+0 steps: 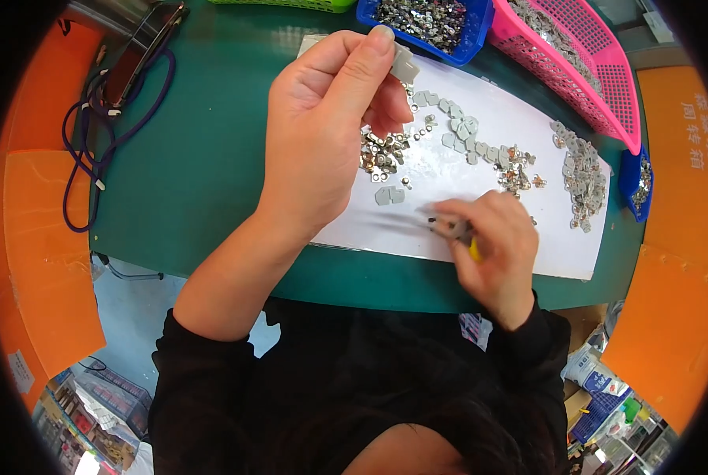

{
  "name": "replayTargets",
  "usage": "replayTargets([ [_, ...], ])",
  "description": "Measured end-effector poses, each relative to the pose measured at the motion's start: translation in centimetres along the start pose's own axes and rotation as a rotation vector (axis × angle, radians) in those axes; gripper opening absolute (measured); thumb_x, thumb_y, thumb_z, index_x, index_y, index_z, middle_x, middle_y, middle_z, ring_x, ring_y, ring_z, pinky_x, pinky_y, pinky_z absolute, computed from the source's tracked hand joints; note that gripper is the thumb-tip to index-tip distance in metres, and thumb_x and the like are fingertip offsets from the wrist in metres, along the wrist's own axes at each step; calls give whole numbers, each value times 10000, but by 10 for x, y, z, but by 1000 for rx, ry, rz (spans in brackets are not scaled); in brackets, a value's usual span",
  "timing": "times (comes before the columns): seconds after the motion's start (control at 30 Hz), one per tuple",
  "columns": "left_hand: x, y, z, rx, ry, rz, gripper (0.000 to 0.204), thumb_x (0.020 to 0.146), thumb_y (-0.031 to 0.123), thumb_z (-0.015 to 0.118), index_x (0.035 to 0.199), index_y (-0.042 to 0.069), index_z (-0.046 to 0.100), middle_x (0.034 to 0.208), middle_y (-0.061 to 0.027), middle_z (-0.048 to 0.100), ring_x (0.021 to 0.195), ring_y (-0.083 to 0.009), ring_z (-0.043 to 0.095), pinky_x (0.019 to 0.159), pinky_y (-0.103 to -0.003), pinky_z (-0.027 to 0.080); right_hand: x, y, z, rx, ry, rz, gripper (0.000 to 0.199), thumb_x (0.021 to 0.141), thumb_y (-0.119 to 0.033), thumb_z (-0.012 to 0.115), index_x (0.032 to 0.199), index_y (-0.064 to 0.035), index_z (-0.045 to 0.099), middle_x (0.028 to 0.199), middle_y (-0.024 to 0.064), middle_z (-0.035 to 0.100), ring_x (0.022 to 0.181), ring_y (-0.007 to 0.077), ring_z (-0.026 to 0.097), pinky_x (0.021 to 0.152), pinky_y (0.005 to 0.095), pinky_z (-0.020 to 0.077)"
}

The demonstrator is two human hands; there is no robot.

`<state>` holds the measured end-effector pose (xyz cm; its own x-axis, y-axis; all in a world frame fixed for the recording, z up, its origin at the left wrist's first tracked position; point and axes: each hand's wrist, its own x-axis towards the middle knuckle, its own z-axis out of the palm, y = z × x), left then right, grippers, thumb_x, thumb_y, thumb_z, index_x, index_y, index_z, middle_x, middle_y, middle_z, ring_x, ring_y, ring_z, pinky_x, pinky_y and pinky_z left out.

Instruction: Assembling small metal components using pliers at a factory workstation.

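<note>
Left hand [322,127], upper centre of frame: a grey piece [404,66] is pinched between thumb and fingers. By the right hand [496,249], right of centre, a motion-blurred metal tool [450,226] is gripped over the white sheet [559,252].

metal bits [381,158] gleam, while grey pieces [468,125] seem matt plastic.

A green table [187,182] stretches toward 12 o'clock; one orange panel [49,237] stands at 9, another orange panel [674,237] at 3, pale blue floor [132,321] at 8.
</note>
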<state>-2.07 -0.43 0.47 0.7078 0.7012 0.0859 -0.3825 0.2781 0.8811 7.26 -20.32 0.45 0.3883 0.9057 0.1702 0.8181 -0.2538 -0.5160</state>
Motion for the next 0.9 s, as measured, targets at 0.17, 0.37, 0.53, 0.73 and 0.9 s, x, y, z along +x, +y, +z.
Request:
replayTargets([
  [0.17, 0, -2, 0, 4, -14, -10, 281, 1040, 273, 524, 900, 46, 617, 698, -30, 593, 622, -98, 516, 592, -248, 400, -6, 1, 3, -41, 26, -93, 297, 650, -2, 759, 924, -110, 727, 697, 36, 514, 676, 237, 499, 607, 340, 362],
  [0.37, -3, -8, 3, -56, -108, -182, 265, 1041, 269, 523, 915, 50, 602, 726, -37, 619, 647, -105, 556, 598, -247, 428, -11, 7, -3, 49, 49, -70, 193, 714, 50, 687, 855, -69, 629, 739, 33, 535, 692, 212, 505, 637, 320, 378],
  [0.53, -23, -6, 17, -269, -322, -610, 213, 1035, 245, 539, 970, 49, 590, 832, -68, 670, 737, -143, 642, 650, -259, 504, 0, 3, -10, 1000, 352, 306, 70, 950, -73, 593, 925, -31, 542, 904, 59, 518, 864, 157, 492, 796, 299, 385],
  [0.73, -35, -15, 22, -431, -408, -706, 146, 1028, 202, 551, 1012, 62, 589, 1025, -139, 700, 994, -222, 693, 841, -310, 566, 6, 6, 6, 1002, 459, 155, 102, 932, -87, 667, 924, -20, 590, 900, 11, 549, 807, 85, 486, 731, 229, 376],
  [0.9, -36, -15, 24, -425, -372, -696, 146, 1032, 196, 542, 1017, 58, 587, 1062, -138, 692, 1025, -237, 687, 890, -331, 565, 5, 6, 7, 852, 505, 135, 124, 842, -39, 730, 905, -26, 624, 875, 24, 551, 781, 126, 503, 709, 247, 390],
])
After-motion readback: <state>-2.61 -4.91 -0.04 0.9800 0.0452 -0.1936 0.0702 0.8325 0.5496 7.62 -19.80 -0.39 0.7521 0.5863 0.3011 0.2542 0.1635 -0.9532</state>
